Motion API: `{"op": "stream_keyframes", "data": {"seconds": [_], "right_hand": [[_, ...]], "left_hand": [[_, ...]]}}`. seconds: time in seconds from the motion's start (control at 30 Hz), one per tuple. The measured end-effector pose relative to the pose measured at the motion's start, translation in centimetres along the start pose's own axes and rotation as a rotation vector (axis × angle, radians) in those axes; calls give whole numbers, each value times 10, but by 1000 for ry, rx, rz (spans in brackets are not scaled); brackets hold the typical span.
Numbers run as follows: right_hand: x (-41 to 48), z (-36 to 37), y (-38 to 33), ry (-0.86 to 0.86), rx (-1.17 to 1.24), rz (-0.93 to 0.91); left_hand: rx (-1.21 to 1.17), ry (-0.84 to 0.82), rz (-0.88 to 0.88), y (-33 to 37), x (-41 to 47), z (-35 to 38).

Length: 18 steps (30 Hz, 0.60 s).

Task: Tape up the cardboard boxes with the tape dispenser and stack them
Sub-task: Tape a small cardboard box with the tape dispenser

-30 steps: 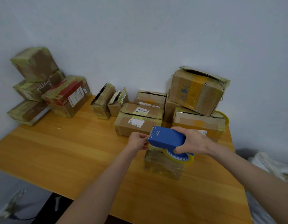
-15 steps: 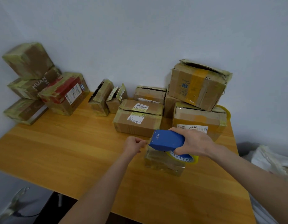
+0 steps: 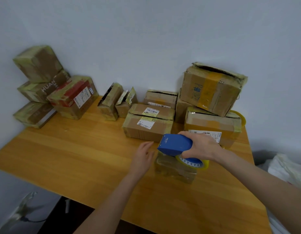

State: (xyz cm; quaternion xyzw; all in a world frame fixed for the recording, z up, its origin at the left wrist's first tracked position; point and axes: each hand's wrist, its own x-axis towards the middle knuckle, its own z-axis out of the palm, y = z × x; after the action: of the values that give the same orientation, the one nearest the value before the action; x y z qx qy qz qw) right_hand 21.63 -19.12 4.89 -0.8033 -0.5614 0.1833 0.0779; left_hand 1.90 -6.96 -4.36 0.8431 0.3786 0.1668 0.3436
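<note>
A small taped cardboard box (image 3: 173, 171) lies on the wooden table (image 3: 78, 157) in front of me. My right hand (image 3: 199, 146) grips the blue tape dispenser (image 3: 175, 144) just above the box, its yellowish tape roll (image 3: 193, 163) hanging at the box's right top edge. My left hand (image 3: 143, 157) hovers to the left of the box with its fingers apart, holding nothing. Behind stand several more cardboard boxes, among them a flat labelled box (image 3: 147, 128).
A stack of taped boxes (image 3: 43, 85) fills the back left corner against the wall. Open small boxes (image 3: 111, 100) stand at the back middle. A big torn box (image 3: 212, 88) tops a pile at the back right. White bags (image 3: 288, 168) lie off the table's right side.
My left hand has let go near the dispenser's front end and opened, drifting left of the small box. The right hand keeps the dispenser over the box.
</note>
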Motion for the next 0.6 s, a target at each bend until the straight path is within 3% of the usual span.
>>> {"op": "stream_keyframes", "data": {"seconds": [0.07, 0.17, 0.6], "right_hand": [[-1, 1, 0, -4, 4, 2], [-3, -1, -1, 11, 40, 26], [-21, -24, 14, -108, 25, 39]], "left_hand": [[87, -157, 162, 13, -9, 2], [274, -308, 261, 10, -12, 9], [500, -260, 311, 6, -7, 16]]}}
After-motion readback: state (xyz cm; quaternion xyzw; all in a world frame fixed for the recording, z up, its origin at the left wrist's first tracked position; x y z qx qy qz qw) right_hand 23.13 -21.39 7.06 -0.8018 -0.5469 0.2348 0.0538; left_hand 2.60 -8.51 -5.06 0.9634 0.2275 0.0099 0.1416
